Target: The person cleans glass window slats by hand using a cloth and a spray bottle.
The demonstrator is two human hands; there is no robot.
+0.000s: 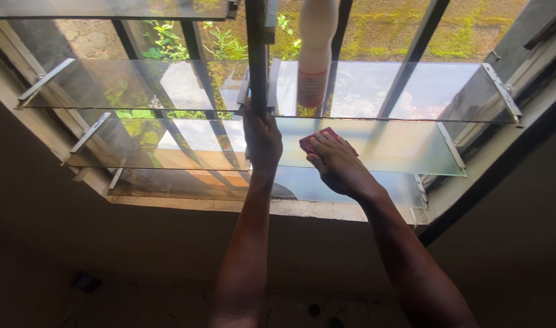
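A frosted glass louvre slat (pixel 387 149) lies nearly level in the window frame. A red cloth (pixel 317 141) rests on it. A white bottle (pixel 315 54) stands on the slat above (pixel 436 91)
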